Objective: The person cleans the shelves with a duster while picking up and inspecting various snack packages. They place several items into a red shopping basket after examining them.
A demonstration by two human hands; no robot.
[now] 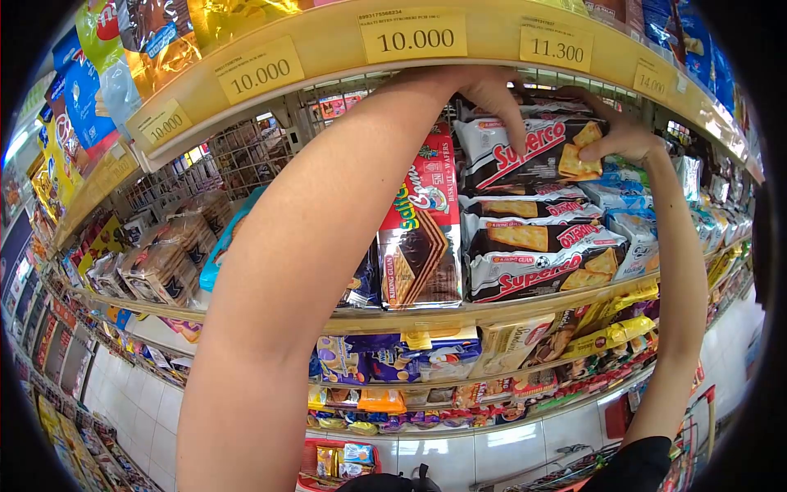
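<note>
My two hands are on a black and white Superco cracker pack (533, 156) at the top of a stack of the same packs (545, 246). On its left end, the thumb of my left hand (489, 90) presses the front, and the other fingers are hidden behind the pack. My right hand (627, 135) grips the right end, thumb on the front and fingers behind the top edge. Left of the stack stands a red Saltcheese wafer pack (422, 238), partly covered by my left forearm. Blue and white packs (631, 234) lie right of the stack.
Just above my hands runs the yellow edge of a higher shelf (492, 41) with price tags. A wire grid (238, 160) backs this shelf. Clear-wrapped biscuits (168, 254) sit at left. Lower shelves hold purple packs (398, 357). A red basket (379, 455) is at the bottom.
</note>
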